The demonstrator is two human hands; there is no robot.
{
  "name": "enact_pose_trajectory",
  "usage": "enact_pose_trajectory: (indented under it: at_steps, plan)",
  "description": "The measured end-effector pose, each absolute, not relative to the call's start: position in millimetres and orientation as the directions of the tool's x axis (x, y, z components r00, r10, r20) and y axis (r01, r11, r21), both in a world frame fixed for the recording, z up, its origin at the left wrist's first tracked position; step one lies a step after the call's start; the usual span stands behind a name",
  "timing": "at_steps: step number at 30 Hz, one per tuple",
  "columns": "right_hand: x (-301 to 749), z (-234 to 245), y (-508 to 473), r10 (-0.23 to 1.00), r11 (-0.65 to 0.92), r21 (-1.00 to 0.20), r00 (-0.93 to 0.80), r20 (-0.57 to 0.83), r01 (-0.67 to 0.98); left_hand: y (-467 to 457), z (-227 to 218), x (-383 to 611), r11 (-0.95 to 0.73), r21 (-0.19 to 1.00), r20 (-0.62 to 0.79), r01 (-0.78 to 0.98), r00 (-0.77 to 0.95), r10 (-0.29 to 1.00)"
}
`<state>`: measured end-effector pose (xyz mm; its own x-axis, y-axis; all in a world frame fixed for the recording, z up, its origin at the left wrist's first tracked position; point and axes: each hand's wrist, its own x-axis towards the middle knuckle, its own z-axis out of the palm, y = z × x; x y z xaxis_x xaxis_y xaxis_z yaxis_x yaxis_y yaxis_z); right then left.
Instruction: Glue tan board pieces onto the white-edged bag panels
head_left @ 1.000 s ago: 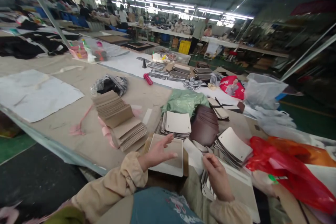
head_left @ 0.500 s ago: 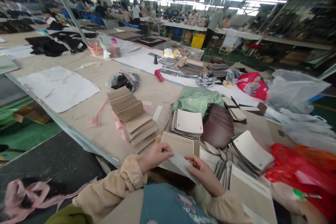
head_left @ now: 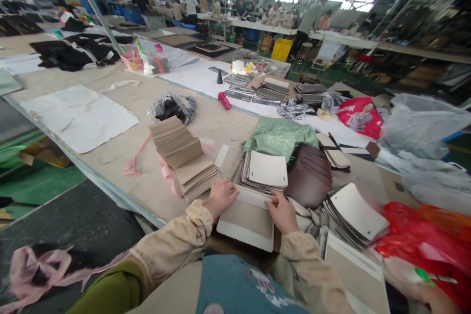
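Note:
A beige panel [head_left: 246,222] with pale borders lies flat at the table's front edge, before my body. Along its far edge runs a thin white strip [head_left: 253,198]. My left hand [head_left: 222,197] has its fingers pinched at the strip's left end, low over the panel's far left corner. At the right end, the thumb and fingers of my right hand [head_left: 282,212] pinch the strip. Just behind the panel stands a stack of white panels with small slots [head_left: 268,169]. A stack of tan pieces [head_left: 198,176] is left of it.
Dark brown pieces [head_left: 309,176] lie right of the white stack, beside a green plastic bag [head_left: 281,135]. Farther right are more white panels [head_left: 355,210] and a red plastic bag [head_left: 423,240]. A pink ribbon [head_left: 167,174] trails by the tan stack. People stand at far benches.
Both hands have moved the white strip forward, from above the panel's near part onto its far edge. The panel now sits nearer my body, with more of it showing. The view has shifted slightly.

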<state>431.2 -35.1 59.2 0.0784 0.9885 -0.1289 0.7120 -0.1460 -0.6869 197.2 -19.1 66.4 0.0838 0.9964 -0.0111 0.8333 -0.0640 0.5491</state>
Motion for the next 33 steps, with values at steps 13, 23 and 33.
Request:
enact_pose_trajectory:
  at_steps: [13,23,33]
  plan:
    - [428.8,55.0,-32.7,0.993,-0.116,-0.485,0.087,-0.082,0.867,-7.7,57.4,205.1,-0.133,0.423,0.021,0.896,0.137,0.990]
    - [416.3,59.8,-55.0,0.949,0.273,-0.284,-0.209,0.236,0.919,-55.4,72.5,190.8,-0.373,0.368,0.137,0.852,0.347,0.928]
    - [386.9,42.1,-74.9,0.902,0.431,-0.117,-0.430,0.035,0.895,-77.3,55.5,196.6,-0.467,0.243,0.053,0.850,0.469,0.881]
